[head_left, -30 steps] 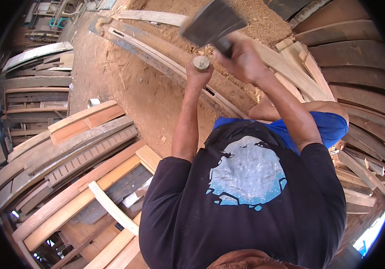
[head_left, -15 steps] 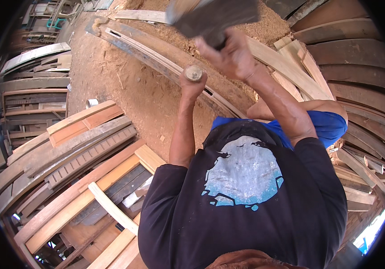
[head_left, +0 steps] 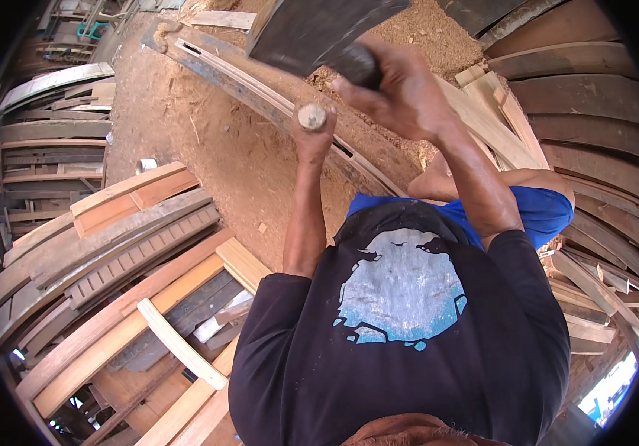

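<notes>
My left hand (head_left: 312,145) is wrapped round an upright tool, apparently a chisel; only the round, worn butt of its handle (head_left: 312,117) shows, and its blade is hidden below the fist. Beneath it lies a long, narrow wooden piece (head_left: 252,88) with slots cut along its upper face. My right hand (head_left: 401,93) grips the short dark handle of a big, blocky mallet (head_left: 315,33). The mallet is held in the air, above and beyond the chisel butt and apart from it. Motion blurs it slightly, and its far end runs out of the picture.
The slotted piece rests along a broad weathered plank (head_left: 163,46). Wood boards and frame parts (head_left: 141,208) are stacked at my left. Pale offcuts (head_left: 494,119) and dark boards (head_left: 587,97) stand at my right. Sawdust and shavings (head_left: 438,33) cover the ground beyond. A white roll (head_left: 146,166) lies at left.
The mallet has swung left, tilted and appears larger; my right hand has shifted slightly right with it. My left hand and the chisel have moved only a little.
</notes>
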{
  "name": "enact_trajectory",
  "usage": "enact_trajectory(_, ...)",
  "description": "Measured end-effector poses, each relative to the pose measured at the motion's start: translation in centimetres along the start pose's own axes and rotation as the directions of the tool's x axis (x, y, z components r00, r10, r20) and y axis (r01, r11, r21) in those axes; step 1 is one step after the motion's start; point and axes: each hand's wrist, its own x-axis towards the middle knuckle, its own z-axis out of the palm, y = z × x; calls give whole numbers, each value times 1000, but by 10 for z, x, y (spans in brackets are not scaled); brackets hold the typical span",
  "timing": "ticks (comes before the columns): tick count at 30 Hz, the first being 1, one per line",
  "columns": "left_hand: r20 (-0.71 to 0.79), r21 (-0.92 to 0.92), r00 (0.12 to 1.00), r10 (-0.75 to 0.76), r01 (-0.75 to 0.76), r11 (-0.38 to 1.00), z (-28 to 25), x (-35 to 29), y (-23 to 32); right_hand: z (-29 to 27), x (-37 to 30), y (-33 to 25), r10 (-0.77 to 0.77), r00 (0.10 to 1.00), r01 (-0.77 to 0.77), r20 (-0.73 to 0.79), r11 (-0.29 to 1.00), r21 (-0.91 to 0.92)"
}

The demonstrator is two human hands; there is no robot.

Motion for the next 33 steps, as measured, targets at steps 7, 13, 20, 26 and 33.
enact_trajectory(7, 127, 127, 983, -131, 115, 985, 14, 35, 14, -30, -23, -11, 83, 980, -19, -184, 945, 327)
enact_trajectory(13, 149, 76, 970, -193, 183, 980, 23, 34, 2, -45, -27, 1, 35, 923, 60, -382, 970, 235)
enact_trajectory(20, 162, 108, 973, -162, 146, 983, 25, 38, 2, -58, -21, 10, 82, 889, 33, -451, 970, 240)
enact_trajectory(26, 134, 136, 989, -60, 42, 990, 26, 40, -1, -53, -16, 12, 86, 890, 21, -447, 973, 230)
enact_trajectory(33, 98, 118, 988, -122, 110, 987, 22, 40, 4, -48, -12, 10, 70, 930, -23, -360, 991, 133)
